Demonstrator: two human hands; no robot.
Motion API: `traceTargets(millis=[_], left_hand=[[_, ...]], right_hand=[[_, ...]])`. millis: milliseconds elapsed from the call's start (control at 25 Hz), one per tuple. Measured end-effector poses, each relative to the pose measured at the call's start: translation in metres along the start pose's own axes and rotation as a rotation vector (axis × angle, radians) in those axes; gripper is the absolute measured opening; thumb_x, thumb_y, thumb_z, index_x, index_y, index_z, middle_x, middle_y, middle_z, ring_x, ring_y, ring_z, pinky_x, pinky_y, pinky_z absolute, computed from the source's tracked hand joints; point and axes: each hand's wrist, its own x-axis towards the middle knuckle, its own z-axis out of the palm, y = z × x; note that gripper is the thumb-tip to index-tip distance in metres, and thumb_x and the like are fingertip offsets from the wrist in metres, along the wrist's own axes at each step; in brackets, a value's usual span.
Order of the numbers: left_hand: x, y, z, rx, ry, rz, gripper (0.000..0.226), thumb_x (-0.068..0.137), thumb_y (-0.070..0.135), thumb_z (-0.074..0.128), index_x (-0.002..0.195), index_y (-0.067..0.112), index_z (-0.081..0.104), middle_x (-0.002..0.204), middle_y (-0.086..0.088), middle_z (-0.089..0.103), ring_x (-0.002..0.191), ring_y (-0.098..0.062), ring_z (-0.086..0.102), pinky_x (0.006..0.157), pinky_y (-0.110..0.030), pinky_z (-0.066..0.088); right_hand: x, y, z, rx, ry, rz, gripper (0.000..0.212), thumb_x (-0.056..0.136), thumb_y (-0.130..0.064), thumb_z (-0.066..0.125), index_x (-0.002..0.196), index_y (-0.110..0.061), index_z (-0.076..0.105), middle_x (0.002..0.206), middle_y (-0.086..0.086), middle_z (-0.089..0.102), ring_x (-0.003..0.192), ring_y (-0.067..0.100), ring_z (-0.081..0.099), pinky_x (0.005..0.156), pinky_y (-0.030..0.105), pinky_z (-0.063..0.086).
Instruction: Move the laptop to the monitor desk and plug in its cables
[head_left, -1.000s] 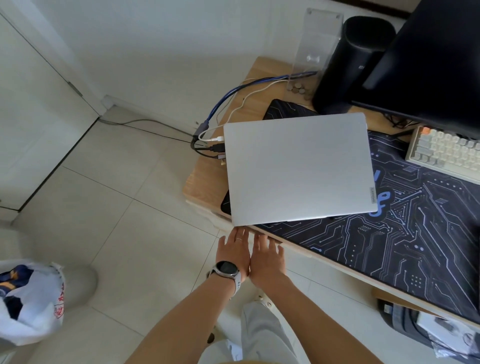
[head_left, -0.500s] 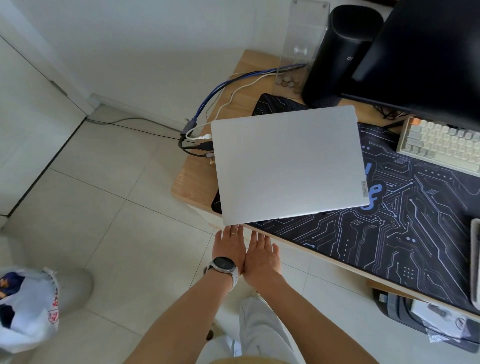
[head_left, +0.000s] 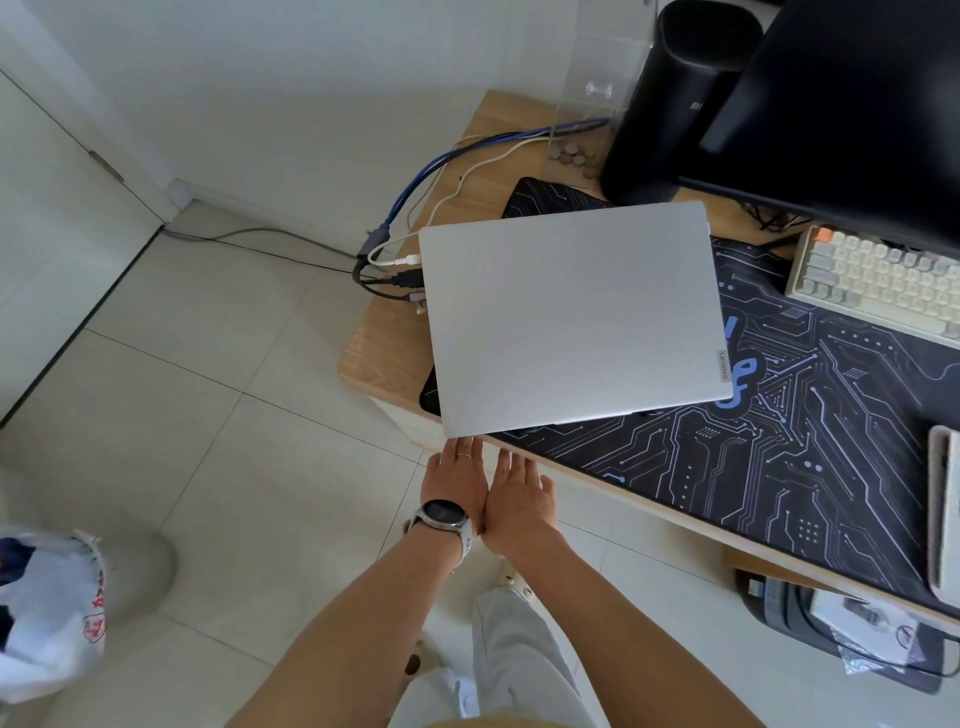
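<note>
The laptop (head_left: 571, 317) lies shut on the desk (head_left: 384, 358), lid up, resting partly on the black circuit-print mat (head_left: 779, 447) and reaching past the mat's left end over bare wood. Its near left corner pokes out just over the desk's front edge. Along its left side, cables (head_left: 400, 270) are bunched: a white plug, a black plug and a grey one sit right against that edge, though whether each is fully seated can't be told from here. A blue cable (head_left: 441, 161) and a white one run back across the wood toward the clear stand (head_left: 597, 78) with coins at its foot.

Both hands are down in front of the desk, side by side, touching along their inner edges. The left hand (head_left: 457, 480), watch (head_left: 444, 514) on the wrist and a ring on one finger, has straight fingers whose tips reach right up under the laptop's near corner; contact can't be made out. The right hand (head_left: 519, 499) is flat too, fingers straight and slightly spread, tips just short of the desk edge. Neither holds anything.

Behind the laptop stands a black cylinder (head_left: 675, 104), with the monitor (head_left: 857, 104) to its right. A pale keyboard (head_left: 878, 280) sits on the mat under the monitor. On the tiled floor, far left, there's a white bag (head_left: 47, 613).
</note>
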Motion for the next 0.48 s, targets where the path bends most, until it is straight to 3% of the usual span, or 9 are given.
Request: traceTargets(millis=[80,240,360,400,480], left_hand=[[-0.001,-0.001,-0.001,-0.019,-0.017,0.002,0.068,0.093,0.019,0.044,0.15,0.007,0.008,0.159,-0.009,0.012,0.147,-0.024,0.006,0.115,-0.038,0.025],[-0.006,-0.011,-0.013,-0.064,-0.083,0.014,0.092,0.083,0.018,0.063,0.151,0.01,0.001,0.16,-0.01,0.002,0.148,-0.027,-0.001,0.117,-0.041,0.022],[-0.024,-0.02,-0.011,-0.058,-0.105,-0.063,0.081,0.088,0.012,0.052,0.151,0.012,0.0,0.16,-0.015,-0.006,0.147,-0.031,-0.005,0.116,-0.042,0.023],[-0.031,-0.023,-0.011,-0.044,-0.111,-0.076,0.073,0.09,0.014,0.049,0.151,0.013,0.009,0.159,-0.017,0.002,0.146,-0.034,0.004,0.113,-0.044,0.026],[-0.045,-0.029,-0.016,0.012,-0.086,-0.071,0.045,0.091,0.022,0.046,0.135,0.012,0.042,0.141,-0.015,0.042,0.13,-0.035,0.04,0.101,-0.045,0.037]], right_hand=[[-0.001,-0.001,-0.001,-0.006,-0.011,-0.003,0.099,0.086,-0.021,0.061,0.148,-0.009,-0.015,0.16,0.008,-0.012,0.148,0.025,-0.009,0.119,0.043,0.008],[-0.004,0.004,-0.012,0.002,-0.036,-0.046,0.096,0.087,-0.026,0.057,0.148,-0.008,-0.016,0.159,0.009,-0.013,0.147,0.026,-0.009,0.116,0.044,0.018],[-0.02,0.015,-0.015,0.024,-0.03,-0.113,0.09,0.089,-0.02,0.052,0.148,-0.01,-0.014,0.16,0.007,-0.012,0.148,0.025,-0.003,0.112,0.045,0.03],[-0.025,0.018,-0.016,0.061,-0.02,-0.129,0.088,0.089,-0.019,0.053,0.149,-0.011,-0.011,0.16,0.005,-0.009,0.147,0.024,0.004,0.11,0.045,0.034],[-0.038,0.02,-0.018,0.081,0.011,-0.137,0.084,0.088,-0.019,0.054,0.149,-0.012,-0.003,0.158,0.004,0.006,0.141,0.025,0.024,0.103,0.045,0.042]])
